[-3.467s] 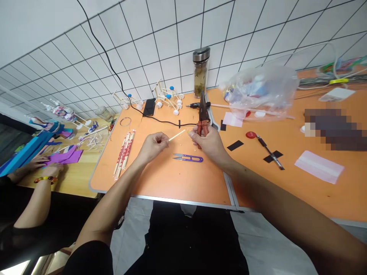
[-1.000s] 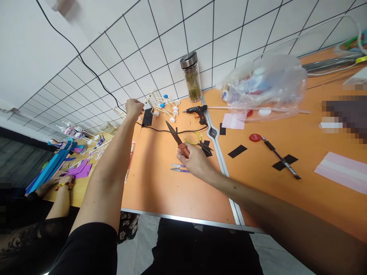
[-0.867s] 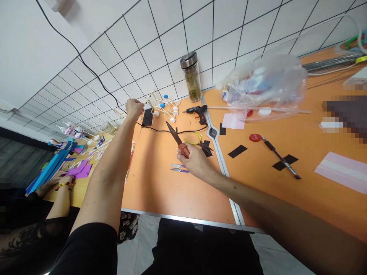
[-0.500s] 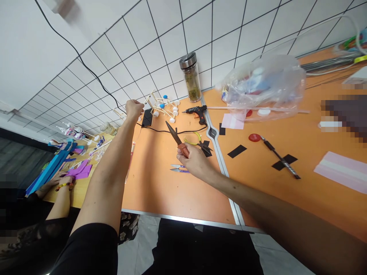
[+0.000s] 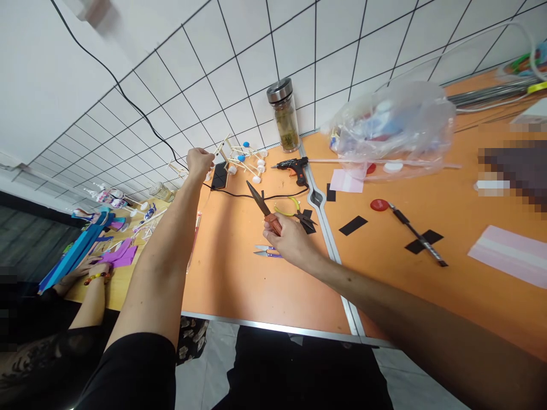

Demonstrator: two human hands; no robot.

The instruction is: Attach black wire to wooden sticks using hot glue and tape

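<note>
1. Head view: the right hand (image 5: 290,236) has its grip closed around red-handled pliers (image 5: 259,201), raised over the worktop (image 5: 256,296), left of its seam.
2. The left hand (image 5: 199,163) is outstretched near the far-left corner, beside stick frames (image 5: 241,158); its grip's contents: cannot tell.
3. Seemingly mid-reach; moving there calls for lightness.

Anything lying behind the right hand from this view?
Purple-handled snips: their blades and the start of the handle show left of the right hand; the handle's far end is covered, as is anything else there.
</note>
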